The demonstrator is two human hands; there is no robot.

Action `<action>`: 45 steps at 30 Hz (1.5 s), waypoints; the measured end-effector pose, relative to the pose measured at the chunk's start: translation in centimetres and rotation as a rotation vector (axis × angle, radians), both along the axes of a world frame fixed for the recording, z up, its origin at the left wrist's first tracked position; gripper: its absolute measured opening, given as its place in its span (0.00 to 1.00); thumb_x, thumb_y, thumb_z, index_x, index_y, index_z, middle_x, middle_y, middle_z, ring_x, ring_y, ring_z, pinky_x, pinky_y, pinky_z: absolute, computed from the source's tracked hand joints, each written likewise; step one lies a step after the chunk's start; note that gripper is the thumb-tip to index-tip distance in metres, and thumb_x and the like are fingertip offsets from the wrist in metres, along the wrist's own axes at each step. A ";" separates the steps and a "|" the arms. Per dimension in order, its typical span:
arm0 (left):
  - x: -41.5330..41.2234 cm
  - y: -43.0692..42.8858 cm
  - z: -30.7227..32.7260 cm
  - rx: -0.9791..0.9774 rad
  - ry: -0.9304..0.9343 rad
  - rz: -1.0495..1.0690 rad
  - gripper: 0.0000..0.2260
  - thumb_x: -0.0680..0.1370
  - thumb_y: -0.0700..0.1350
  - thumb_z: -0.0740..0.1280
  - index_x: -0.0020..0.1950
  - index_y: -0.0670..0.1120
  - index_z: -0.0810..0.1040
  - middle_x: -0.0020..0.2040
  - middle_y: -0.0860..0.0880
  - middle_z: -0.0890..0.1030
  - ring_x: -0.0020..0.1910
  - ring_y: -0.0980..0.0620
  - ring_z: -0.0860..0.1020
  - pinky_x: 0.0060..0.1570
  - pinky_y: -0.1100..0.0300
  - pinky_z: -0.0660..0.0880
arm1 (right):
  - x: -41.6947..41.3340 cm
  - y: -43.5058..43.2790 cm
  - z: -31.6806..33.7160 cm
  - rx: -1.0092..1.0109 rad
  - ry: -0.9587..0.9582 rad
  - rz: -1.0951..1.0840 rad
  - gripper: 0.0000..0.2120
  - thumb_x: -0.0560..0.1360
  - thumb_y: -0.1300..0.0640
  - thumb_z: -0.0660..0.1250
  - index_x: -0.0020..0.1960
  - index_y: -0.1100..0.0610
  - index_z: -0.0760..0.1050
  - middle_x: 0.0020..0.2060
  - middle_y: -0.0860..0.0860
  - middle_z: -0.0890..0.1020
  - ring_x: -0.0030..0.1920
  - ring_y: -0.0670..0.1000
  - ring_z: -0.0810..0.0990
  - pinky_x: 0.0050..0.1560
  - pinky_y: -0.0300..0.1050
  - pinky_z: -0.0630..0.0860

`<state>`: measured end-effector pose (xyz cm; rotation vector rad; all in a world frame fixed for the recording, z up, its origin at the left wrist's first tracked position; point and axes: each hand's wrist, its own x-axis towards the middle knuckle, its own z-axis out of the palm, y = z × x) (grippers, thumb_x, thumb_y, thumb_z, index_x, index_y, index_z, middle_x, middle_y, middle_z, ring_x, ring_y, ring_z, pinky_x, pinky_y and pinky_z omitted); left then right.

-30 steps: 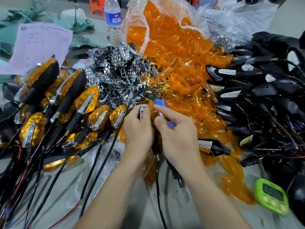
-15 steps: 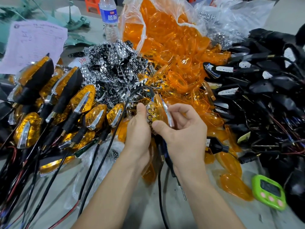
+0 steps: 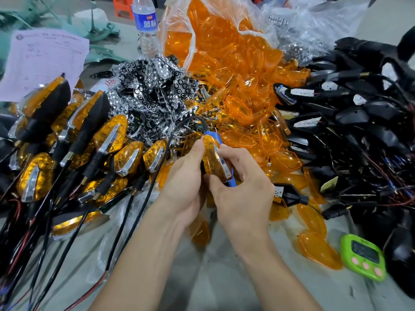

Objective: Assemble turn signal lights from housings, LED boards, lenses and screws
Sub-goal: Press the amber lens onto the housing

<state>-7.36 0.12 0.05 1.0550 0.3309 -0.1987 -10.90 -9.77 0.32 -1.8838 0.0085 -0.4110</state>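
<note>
now the turn signal light sits between both hands, low over the middle of the table. its amber lens is turned up to the camera and its chrome strip runs along the right edge. the left hand wraps it from the left, thumb laid against the lens's upper left edge. the right hand grips it from the right, thumb under the lower end and fingers curled over the chrome side.

a second ago the blue screwdriver lay on top, pinched by the right thumb and forefinger, and the light was mostly hidden. half a second ago the light had come round lens-up, with the right fingers spread wider. now those fingers are drawn in close. the screwdriver shows only as blue ends above and below the light, behind it, with its black cord arching away to the upper left. whether the right palm also holds it cannot be told.

just left of the light lie finished lights in rows, stalks and wires trailing toward the person. up and left of the light is a heap of chrome reflectors. straight beyond the light a clear bag spills amber lenses. right of the light is a dark pile of black housings, some showing white boards. below and right of the light, a loose lens lies just beside a green timer. far up and left of the light stand a water bottle and a pink sheet of paper.
</note>
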 end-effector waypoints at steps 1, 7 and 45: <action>-0.2 0.1 0.1 0.042 -0.025 -0.019 0.21 0.88 0.54 0.57 0.61 0.42 0.84 0.57 0.40 0.87 0.58 0.44 0.86 0.58 0.49 0.83 | 0.0 0.0 0.0 -0.014 -0.010 -0.009 0.25 0.69 0.66 0.80 0.56 0.41 0.79 0.55 0.33 0.84 0.55 0.35 0.82 0.55 0.32 0.78; -0.2 0.3 0.5 0.195 -0.147 -0.104 0.18 0.87 0.56 0.58 0.67 0.49 0.81 0.65 0.44 0.84 0.68 0.47 0.80 0.72 0.45 0.73 | 0.3 -0.8 0.2 0.016 -0.039 0.024 0.25 0.68 0.63 0.82 0.57 0.42 0.80 0.60 0.31 0.81 0.59 0.33 0.81 0.59 0.32 0.77; -0.4 0.0 2.1 0.498 -0.433 0.026 0.11 0.80 0.48 0.65 0.55 0.47 0.84 0.52 0.49 0.87 0.54 0.47 0.84 0.58 0.39 0.80 | 1.4 -2.4 0.6 0.422 -0.014 0.235 0.17 0.71 0.68 0.76 0.57 0.56 0.82 0.53 0.48 0.88 0.57 0.47 0.86 0.56 0.38 0.81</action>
